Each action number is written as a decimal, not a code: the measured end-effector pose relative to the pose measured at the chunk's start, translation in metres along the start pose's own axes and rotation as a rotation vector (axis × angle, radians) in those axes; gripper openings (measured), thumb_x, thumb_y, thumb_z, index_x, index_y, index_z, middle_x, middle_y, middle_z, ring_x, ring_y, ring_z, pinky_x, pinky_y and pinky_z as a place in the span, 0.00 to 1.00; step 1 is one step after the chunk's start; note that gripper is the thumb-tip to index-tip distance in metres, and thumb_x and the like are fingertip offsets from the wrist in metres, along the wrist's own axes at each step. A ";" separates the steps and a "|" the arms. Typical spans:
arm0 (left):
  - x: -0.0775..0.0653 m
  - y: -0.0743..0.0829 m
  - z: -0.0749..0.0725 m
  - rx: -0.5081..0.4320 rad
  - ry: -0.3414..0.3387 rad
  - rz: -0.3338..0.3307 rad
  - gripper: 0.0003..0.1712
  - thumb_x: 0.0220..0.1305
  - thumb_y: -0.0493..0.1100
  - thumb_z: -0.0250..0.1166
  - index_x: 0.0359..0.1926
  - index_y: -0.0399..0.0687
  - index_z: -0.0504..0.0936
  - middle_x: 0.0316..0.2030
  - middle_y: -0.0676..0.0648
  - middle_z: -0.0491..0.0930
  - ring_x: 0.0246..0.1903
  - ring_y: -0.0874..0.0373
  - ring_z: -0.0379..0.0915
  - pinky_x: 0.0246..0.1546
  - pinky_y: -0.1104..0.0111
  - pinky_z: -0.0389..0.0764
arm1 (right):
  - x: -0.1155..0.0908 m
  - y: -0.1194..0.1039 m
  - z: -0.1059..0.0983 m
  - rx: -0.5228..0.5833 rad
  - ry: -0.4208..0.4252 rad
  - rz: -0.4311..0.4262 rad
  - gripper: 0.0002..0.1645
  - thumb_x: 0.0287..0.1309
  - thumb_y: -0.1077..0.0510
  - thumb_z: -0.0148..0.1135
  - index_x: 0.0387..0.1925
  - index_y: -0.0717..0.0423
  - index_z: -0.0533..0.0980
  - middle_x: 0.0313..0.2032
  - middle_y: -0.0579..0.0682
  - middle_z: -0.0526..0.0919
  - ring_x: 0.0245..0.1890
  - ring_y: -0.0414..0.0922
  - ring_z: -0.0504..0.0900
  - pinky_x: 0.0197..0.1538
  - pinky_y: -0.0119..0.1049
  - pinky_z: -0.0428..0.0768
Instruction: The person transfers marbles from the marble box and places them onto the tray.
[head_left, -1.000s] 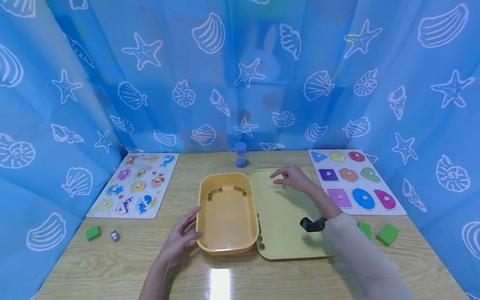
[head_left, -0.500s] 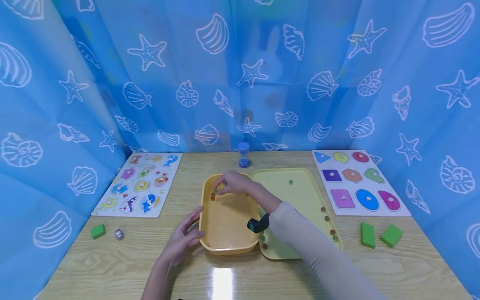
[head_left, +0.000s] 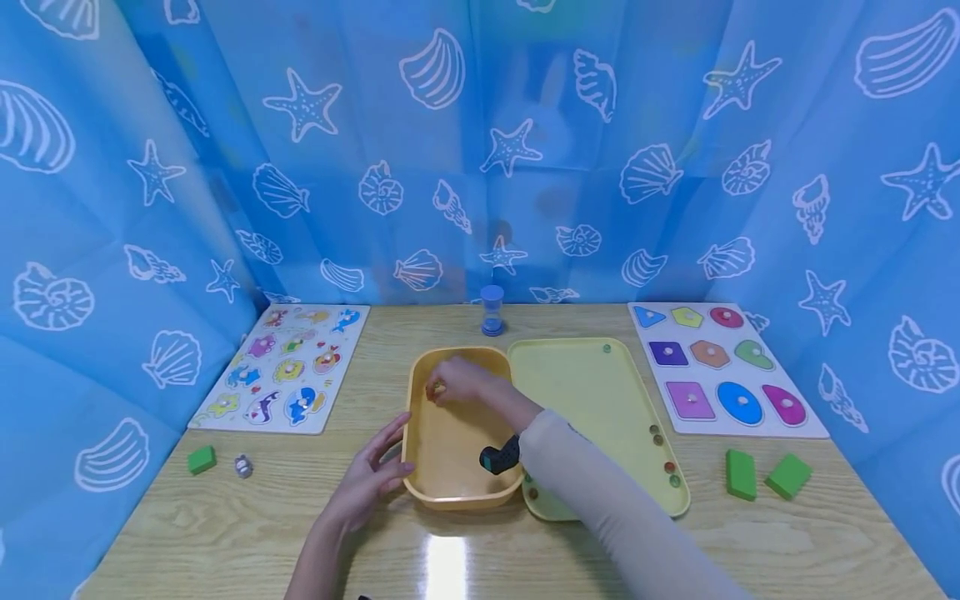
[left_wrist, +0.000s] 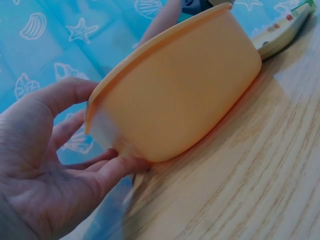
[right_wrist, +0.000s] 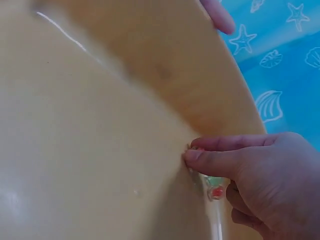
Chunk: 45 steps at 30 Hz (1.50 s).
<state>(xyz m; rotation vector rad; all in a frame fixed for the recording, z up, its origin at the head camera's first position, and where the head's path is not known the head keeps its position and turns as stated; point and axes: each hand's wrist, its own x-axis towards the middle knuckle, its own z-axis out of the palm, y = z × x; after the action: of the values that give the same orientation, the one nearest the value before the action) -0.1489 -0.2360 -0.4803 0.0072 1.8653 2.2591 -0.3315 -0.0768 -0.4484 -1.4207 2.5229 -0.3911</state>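
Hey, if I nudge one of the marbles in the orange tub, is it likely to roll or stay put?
Probably roll: the marbles look rounded, and the floor of the orange tub looks smooth. Likely slippery to pinch, as their surface looks glossy. The tub's wall beside them should limit travel that way.

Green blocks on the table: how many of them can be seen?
3: one block left of the small figurine; a second block and a third block right of the yellow tray.
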 end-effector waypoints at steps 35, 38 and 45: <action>-0.003 -0.001 -0.004 0.040 0.029 0.014 0.41 0.52 0.31 0.60 0.65 0.59 0.58 0.66 0.41 0.47 0.64 0.36 0.44 0.51 0.61 0.73 | -0.085 0.055 -0.050 0.372 0.315 0.175 0.15 0.51 0.54 0.62 0.42 0.51 0.80 0.09 0.44 0.56 0.10 0.40 0.53 0.15 0.30 0.57; -0.002 -0.002 -0.005 0.059 0.025 0.016 0.41 0.52 0.31 0.60 0.66 0.58 0.57 0.66 0.40 0.46 0.63 0.35 0.43 0.52 0.61 0.73 | -0.053 0.035 -0.042 0.335 0.252 0.094 0.13 0.52 0.57 0.62 0.40 0.52 0.81 0.10 0.43 0.57 0.11 0.39 0.54 0.18 0.28 0.57; 0.001 -0.002 -0.001 0.043 0.018 -0.008 0.41 0.52 0.31 0.61 0.64 0.64 0.59 0.66 0.42 0.48 0.63 0.37 0.46 0.52 0.60 0.73 | -0.006 0.013 -0.015 0.186 0.093 0.049 0.13 0.50 0.59 0.63 0.41 0.50 0.80 0.19 0.44 0.74 0.16 0.38 0.61 0.20 0.25 0.61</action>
<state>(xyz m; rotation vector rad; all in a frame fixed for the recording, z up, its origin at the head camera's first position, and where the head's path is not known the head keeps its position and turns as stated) -0.1498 -0.2365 -0.4830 -0.0144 1.9194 2.2203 -0.3434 -0.0633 -0.4386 -1.2970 2.5107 -0.6788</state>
